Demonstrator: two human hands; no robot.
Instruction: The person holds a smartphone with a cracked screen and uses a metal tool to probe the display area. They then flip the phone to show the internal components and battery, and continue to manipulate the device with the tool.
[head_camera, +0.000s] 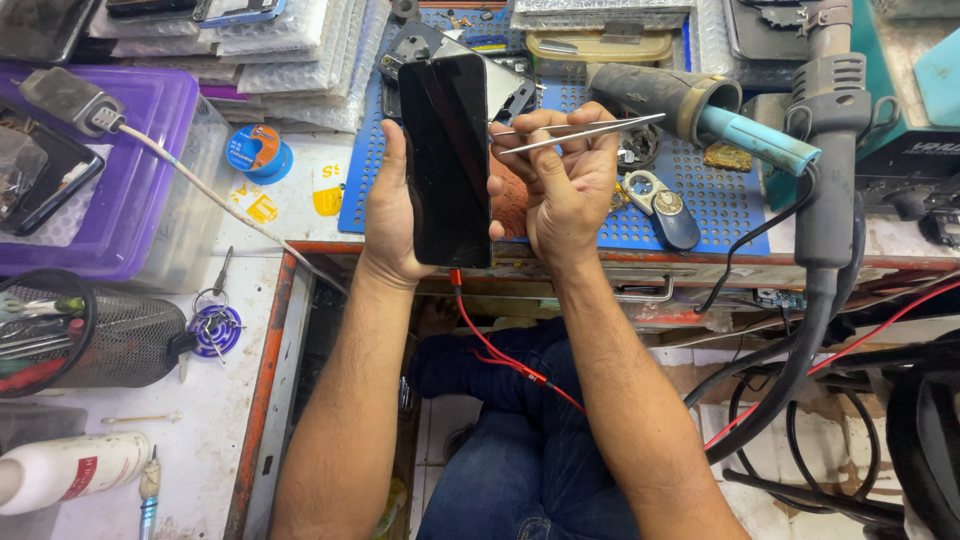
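The left hand (392, 215) grips a dark smartphone (445, 160) by its long edges, thumb on the near edge, fingers hidden behind; the phone stands raised above the front rim of the blue perforated work mat (720, 200), screen toward the camera and unlit. The right hand (565, 185) is closed around metal tweezers (580, 132), pinched between thumb and forefingers, tips pointing right, away from the phone; its knuckles lie just beside the phone's right edge. A red cable (490, 345) hangs from the phone's lower end toward the lap.

Handling, as judged: the phone is light, rigid, glass-faced, hence slippery and fragile; hold belongs on the side frame, not the face. The tweezers are thin, stiff and springy.

Beyond the hands, a soldering iron handle (690, 105) with a teal tip sleeve lies on the mat. Packages: bubble-wrap sleeves (290, 60) are stacked upper left; a purple plastic bin (130, 170) stands at far left; a small blue round spool with an orange label (256, 148) sits near yellow stickers (327, 195). A white bottle with a red label (70, 468) lies at lower left, beneath a black mesh cup (120, 340).
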